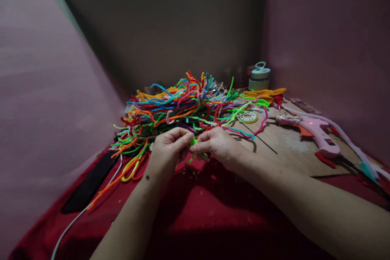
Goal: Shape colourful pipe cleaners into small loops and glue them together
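My left hand (168, 145) and my right hand (217, 145) meet just in front of a big heap of coloured pipe cleaners (185, 105). Both hands pinch a small bright green pipe cleaner piece (193, 141) between thumbs and fingertips. Loose green ends hang below the pinch, over the red cloth (195, 211). Both forearms reach in from the bottom edge.
A pink glue gun (313, 130) with a lit red light lies on a wooden board (289, 146) at the right. A tape roll (248, 117) and a lidded jar (259, 76) stand behind. A white cable (85, 211) and a dark flat object (88, 187) lie at the left. Pink walls close in.
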